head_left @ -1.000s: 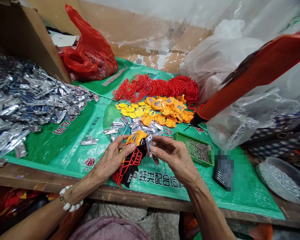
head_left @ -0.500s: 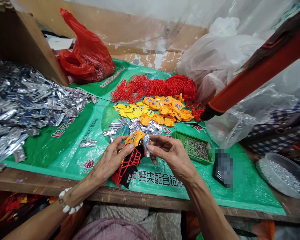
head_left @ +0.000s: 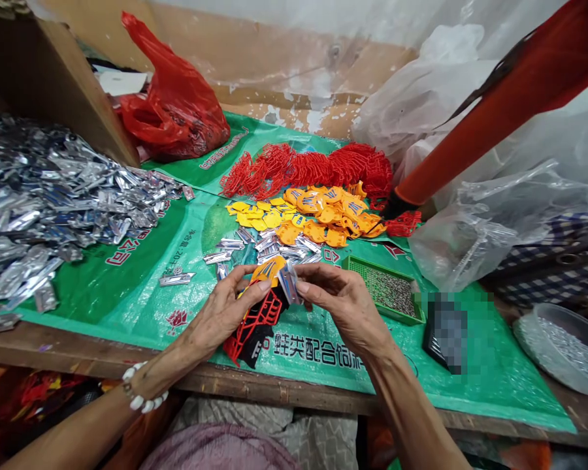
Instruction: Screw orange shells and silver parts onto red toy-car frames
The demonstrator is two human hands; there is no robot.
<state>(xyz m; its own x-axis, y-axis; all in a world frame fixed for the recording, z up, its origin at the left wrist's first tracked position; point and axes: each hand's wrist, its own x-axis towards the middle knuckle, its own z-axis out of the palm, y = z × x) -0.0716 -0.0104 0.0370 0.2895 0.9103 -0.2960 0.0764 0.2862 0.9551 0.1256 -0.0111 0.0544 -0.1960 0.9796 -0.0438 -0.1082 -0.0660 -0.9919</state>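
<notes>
In the head view, your left hand (head_left: 220,313) is clamped on a red lattice frame (head_left: 257,316). The thumb lies across the top and the fingers curl beneath. The frame is openwork plastic with a black part at its lower end. It tilts down towards you, just above the near edge of the counter (head_left: 78,349). An orange cap (head_left: 268,268) with pale stripes sits at the frame's upper end, under your left thumb. Your right hand (head_left: 345,307) pinches a small silver strip (head_left: 290,282) between thumb and fingertips and presses it against the cap's right side. The two hands meet there, over the green woven sheet (head_left: 127,287).

Just right of your right hand sits a shallow green tray (head_left: 357,266) holding a layer of small grey metal pins. At the far right a round clear bowl (head_left: 529,326) holds fine silvery bits. A knotted red plastic bag (head_left: 176,104) stands at the back left; you cannot tell what is in it. Crumpled clear plastic bags (head_left: 470,228) lie to the right, the nearest with pale strips showing through it.

Loose on the sheet are a heap of red frames (head_left: 313,170), orange and yellow caps (head_left: 308,219) in front of them, a few silver strips (head_left: 269,245) nearer you, and a large silver pile (head_left: 44,202) at the left.
</notes>
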